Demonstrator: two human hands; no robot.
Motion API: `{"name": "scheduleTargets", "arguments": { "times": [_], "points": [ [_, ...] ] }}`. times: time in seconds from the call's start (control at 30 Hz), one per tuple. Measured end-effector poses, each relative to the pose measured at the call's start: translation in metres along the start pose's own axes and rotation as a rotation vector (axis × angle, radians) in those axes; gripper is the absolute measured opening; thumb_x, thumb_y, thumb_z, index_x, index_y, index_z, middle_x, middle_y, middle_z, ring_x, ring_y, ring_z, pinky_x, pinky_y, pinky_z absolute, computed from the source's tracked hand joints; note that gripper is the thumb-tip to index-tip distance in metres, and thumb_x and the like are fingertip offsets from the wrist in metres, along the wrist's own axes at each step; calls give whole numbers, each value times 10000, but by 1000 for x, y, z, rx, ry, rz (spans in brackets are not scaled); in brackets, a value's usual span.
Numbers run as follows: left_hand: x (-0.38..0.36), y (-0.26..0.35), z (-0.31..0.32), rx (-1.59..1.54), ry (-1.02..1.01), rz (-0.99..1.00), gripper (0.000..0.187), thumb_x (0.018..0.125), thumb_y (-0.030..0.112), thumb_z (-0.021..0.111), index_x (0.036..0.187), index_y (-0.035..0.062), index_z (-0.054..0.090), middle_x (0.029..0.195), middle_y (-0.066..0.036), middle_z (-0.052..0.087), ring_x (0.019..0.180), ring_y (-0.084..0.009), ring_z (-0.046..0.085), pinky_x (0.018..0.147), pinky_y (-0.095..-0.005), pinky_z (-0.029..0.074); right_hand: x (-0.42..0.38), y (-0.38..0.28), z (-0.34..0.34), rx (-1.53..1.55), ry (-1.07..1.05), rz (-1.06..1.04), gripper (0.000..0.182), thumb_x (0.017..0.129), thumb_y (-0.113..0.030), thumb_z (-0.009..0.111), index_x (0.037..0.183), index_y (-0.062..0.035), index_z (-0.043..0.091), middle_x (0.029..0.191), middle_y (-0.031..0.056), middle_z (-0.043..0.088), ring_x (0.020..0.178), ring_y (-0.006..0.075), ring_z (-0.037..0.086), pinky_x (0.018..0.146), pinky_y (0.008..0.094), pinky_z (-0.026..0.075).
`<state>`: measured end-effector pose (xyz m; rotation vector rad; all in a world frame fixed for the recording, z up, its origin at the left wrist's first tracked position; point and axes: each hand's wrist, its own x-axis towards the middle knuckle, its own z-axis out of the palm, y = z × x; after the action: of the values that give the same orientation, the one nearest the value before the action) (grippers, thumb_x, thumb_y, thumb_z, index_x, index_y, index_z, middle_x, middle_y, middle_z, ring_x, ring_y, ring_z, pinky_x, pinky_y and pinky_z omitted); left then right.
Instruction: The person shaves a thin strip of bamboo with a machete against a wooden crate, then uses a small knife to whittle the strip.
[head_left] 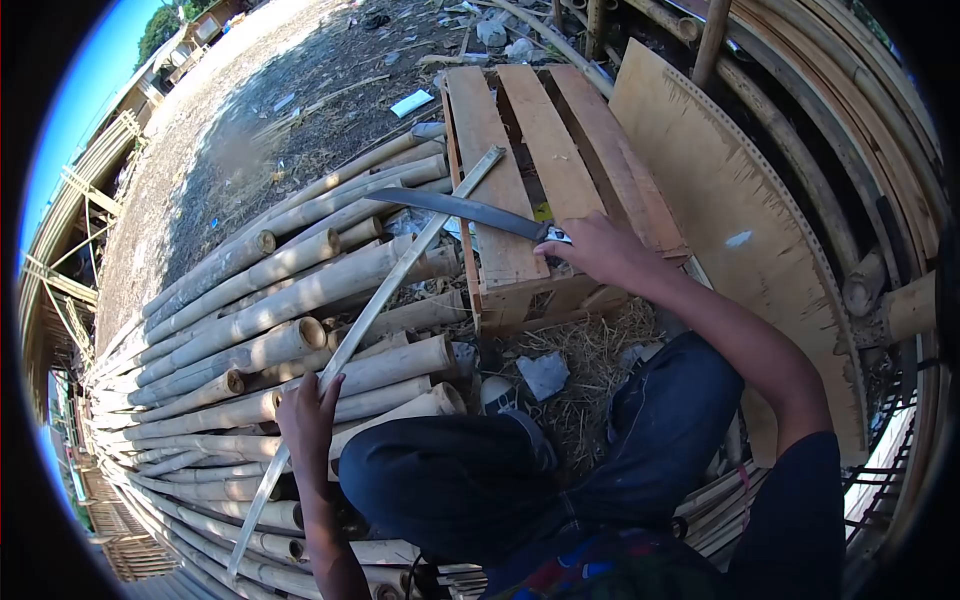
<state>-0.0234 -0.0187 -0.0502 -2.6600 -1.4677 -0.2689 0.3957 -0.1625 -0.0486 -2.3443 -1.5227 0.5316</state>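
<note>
My right hand (590,250) is closed around the handle of a long dark-bladed knife (470,211) above the wooden crate (515,250). The blade points left and crosses over a long, thin bamboo strip (390,285). Lower down on the left, my left hand (308,415) grips that strip between thumb and fingers. The strip's upper end lies over the crate's left edge, and its lower end reaches down across the bamboo poles.
A pile of cut bamboo poles (290,295) fills the left side. On the right leans a plywood sheet (740,230) with a curved edge, beside stacked poles. Straw and a pale broken piece (543,375) lie before the crate.
</note>
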Motion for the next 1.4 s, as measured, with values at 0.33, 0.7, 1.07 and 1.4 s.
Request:
{"name": "scheduleTargets", "arguments": {
  "times": [0.33, 0.7, 1.07, 1.4],
  "points": [
    [20, 38, 0, 22, -25, 16, 497, 898, 493, 628, 734, 33, 540, 610, -170, 590, 626, -388, 609, 554, -472, 441, -8, -18, 5, -129, 6, -157, 644, 892, -604, 560, 874, 34, 653, 735, 229, 656, 761, 399, 675, 722, 482, 536],
    [-20, -59, -10, -322, -22, -242, 357, 936, 340, 626, 815, 9, 567, 589, -218, 519, 553, -420, 518, 530, -516, 372, 14, 122, -13, 76, 323, 439, 614, 938, -521, 572, 705, 47, 579, 509, 105, 539, 425, 213, 577, 451, 375, 458],
    [-11, -9, 15, -117, -15, -31, 471, 866, 484, 672, 734, 54, 534, 557, -144, 554, 570, -385, 576, 516, -471, 415, 0, 69, -26, 319, 230, 331, 596, 942, -530, 563, 788, 43, 619, 516, 118, 548, 477, 232, 600, 489, 385, 468],
    [1, 13, 14, -85, -10, 53, 475, 860, 479, 683, 725, 52, 523, 561, -139, 563, 570, -373, 589, 515, -460, 420, -8, 12, 1, -172, 75, -109, 608, 897, -576, 577, 872, 26, 656, 686, 206, 649, 719, 398, 671, 675, 481, 533]
  ]
}}
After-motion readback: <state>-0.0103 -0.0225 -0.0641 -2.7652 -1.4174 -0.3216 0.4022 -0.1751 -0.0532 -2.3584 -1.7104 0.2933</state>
